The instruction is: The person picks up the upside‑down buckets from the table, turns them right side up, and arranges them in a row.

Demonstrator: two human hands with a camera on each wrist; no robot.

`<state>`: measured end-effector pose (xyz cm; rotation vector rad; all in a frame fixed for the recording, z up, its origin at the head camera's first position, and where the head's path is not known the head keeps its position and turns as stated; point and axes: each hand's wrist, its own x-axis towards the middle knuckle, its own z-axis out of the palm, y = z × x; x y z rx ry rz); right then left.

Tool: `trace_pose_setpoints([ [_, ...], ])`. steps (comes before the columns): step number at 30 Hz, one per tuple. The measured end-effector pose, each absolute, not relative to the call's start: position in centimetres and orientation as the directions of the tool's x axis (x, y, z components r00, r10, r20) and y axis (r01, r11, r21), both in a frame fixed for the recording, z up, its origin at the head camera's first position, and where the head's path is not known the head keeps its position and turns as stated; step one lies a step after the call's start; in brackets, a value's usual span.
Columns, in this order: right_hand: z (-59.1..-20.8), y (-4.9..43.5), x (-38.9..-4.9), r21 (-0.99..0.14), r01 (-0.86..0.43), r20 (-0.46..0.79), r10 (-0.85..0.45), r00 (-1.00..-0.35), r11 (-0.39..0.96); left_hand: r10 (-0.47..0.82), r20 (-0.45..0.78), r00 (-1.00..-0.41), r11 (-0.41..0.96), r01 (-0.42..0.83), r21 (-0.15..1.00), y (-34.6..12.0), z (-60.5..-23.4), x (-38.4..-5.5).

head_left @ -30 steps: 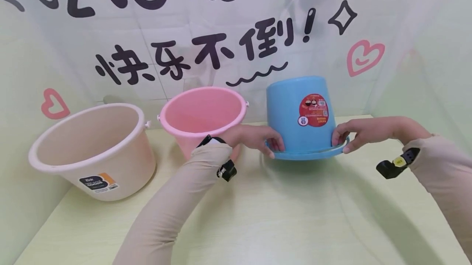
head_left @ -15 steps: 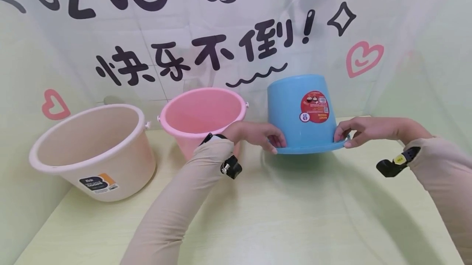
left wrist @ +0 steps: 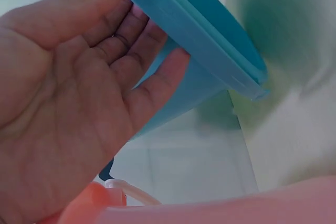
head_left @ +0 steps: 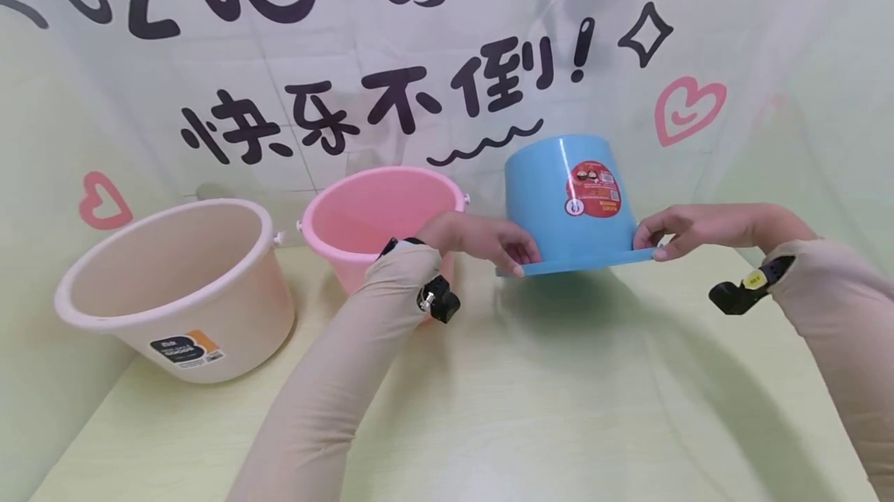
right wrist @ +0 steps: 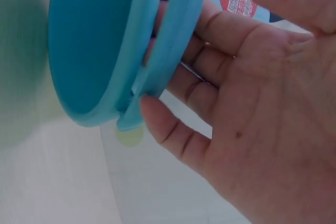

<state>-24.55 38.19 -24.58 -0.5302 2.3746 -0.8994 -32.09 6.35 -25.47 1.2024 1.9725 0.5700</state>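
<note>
A blue bucket is held upside down above the table, its rim tilted slightly up on the right. My left hand grips the rim at its left side. In the left wrist view the thumb lies on the blue rim and the fingers curl against the wall beneath. On the opposite side my right hand grips the rim. The right wrist view shows those fingers passing round the handle beside the rim. A red label with upside-down print faces me.
Upright to the left of the blue bucket stands a pink bucket, partly behind my left forearm. Further left is a larger cream bucket. A printed white sheet covers the back wall. The pale table stretches toward me.
Both hands have raised the blue bucket a little, and it now tips so its opening turns somewhat away from me. The pink and cream buckets have stayed put.
</note>
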Motion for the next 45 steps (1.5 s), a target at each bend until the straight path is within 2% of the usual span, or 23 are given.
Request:
trace_pose_setpoints([
  [4,-24.6,38.9,-24.2,-0.716,-0.143,-0.301,-0.487,-0.82,0.683,0.883,-0.358,-0.304,0.468,0.515,0.718,6.2,-25.2,-32.1],
  [12,-25.0,38.9,-24.1,-0.743,-0.135,-0.242,-0.452,-0.859,0.655,0.89,-0.357,-0.283,0.455,0.498,0.738,6.2,-25.3,-32.4],
  [18,-24.7,38.5,-24.2,-0.728,-0.13,-0.252,-0.439,-0.862,0.673,0.894,-0.381,-0.235,0.447,0.492,0.747,6.1,-25.3,-32.5],
  [22,-24.1,38.7,-24.1,-0.71,-0.12,-0.268,-0.424,-0.865,0.694,0.894,-0.397,-0.205,0.447,0.437,0.78,6.0,-25.1,-32.5],
  [34,-24.0,39.2,-24.0,-0.79,-0.094,-0.272,-0.483,-0.833,0.606,0.898,-0.392,-0.201,0.438,0.325,0.838,6.0,-25.0,-32.3],
  [40,-24.2,39.4,-24.1,-0.817,-0.099,-0.247,-0.5,-0.83,0.569,0.913,-0.342,-0.223,0.398,0.299,0.868,6.1,-25.2,-32.4],
  [43,-24.1,39.4,-24.2,-0.823,-0.089,-0.234,-0.477,-0.847,0.56,0.92,-0.291,-0.263,0.359,0.268,0.894,6.2,-25.3,-32.4],
  [45,-24.1,39.3,-24.2,-0.817,-0.095,-0.217,-0.455,-0.864,0.569,0.915,-0.259,-0.31,0.34,0.243,0.909,6.3,-25.1,-32.4],
])
